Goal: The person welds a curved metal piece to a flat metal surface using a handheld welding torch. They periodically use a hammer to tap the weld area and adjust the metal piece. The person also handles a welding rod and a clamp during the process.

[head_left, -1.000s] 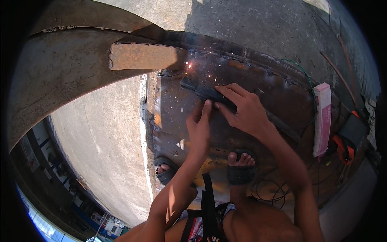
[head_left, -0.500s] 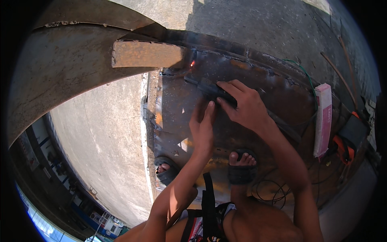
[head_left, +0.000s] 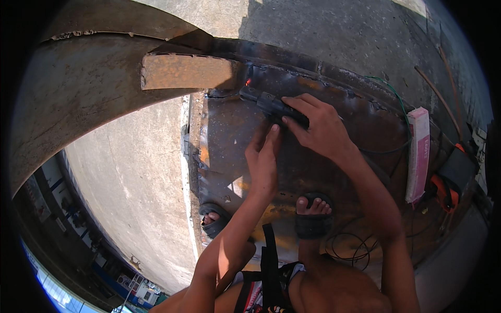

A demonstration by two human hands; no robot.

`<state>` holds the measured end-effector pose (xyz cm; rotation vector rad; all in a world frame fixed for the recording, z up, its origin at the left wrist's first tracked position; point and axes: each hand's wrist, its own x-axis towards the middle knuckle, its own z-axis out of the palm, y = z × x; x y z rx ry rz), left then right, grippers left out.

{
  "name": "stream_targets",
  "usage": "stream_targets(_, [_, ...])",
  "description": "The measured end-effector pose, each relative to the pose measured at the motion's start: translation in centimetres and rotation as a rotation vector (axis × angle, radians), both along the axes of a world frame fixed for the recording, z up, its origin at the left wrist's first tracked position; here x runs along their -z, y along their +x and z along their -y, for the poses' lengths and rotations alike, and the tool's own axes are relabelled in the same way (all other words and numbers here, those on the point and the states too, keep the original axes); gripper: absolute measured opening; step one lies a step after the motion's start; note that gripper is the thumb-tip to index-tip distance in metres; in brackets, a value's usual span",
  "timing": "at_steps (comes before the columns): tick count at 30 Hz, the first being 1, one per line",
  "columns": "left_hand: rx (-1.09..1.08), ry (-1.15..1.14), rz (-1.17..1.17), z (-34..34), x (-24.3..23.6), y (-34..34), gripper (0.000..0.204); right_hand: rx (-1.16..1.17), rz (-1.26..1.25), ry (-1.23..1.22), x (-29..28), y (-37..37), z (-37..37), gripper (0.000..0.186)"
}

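A black welding electrode holder (head_left: 271, 104) is in my right hand (head_left: 321, 125), whose fingers and thumb close round its handle. Its jaw end points to the upper left. My left hand (head_left: 263, 159) is at the near side of the holder, thumb and fingers pressed against its lower edge; shadow partly hides the fingertips. Just beyond the jaw a small spot glows red (head_left: 248, 82) on the dark steel plate (head_left: 229, 125), beside the end of a rusty flat steel piece (head_left: 188, 71). I cannot make out a rod in the jaw.
A large curved steel plate (head_left: 78, 88) rises at the left. At right lie a pink and white box (head_left: 418, 156), an orange and black tool (head_left: 446, 193) and a coiled black cable (head_left: 355, 248). My sandalled feet (head_left: 313, 216) stand on the steel plate.
The electrode holder has tilted slightly, and its jaw end shows more clearly in the light. My right hand has shifted a little right, and my left has come up closer against the holder.
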<state>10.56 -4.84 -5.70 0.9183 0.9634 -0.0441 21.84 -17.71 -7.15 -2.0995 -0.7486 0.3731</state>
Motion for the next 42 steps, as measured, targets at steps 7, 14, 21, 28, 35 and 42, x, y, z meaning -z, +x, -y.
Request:
stream_targets(7, [0.005, -0.008, 0.013, 0.1, 0.3, 0.1, 0.069, -0.005, 0.027, 0.024, 0.7, 0.2, 0.1, 0.038])
stream_targets(14, [0.006, -0.013, 0.029, 0.1, 0.3, 0.2, 0.070, -0.016, 0.019, 0.004, 0.7, 0.3, 0.1, 0.038])
stream_targets(21, [0.001, -0.010, 0.022, 0.0, 0.5, 0.1, 0.069, -0.023, 0.014, 0.015, 0.8, 0.3, 0.1, 0.039])
stream_targets(28, [-0.008, -0.018, 0.032, 0.1, 0.5, 0.1, 0.061, -0.035, 0.060, 0.017, 0.7, 0.2, 0.4, 0.038])
stream_targets(35, [-0.012, -0.014, 0.002, 0.9, -0.7, -2.1, 0.063, -0.067, -0.017, 0.062, -0.5, -0.8, 1.4, 0.038])
stream_targets(42, [0.019, -0.013, -0.026, 0.9, -0.5, -1.9, 0.068, -0.086, 0.032, 0.063, 0.1, -0.6, 1.1, 0.037])
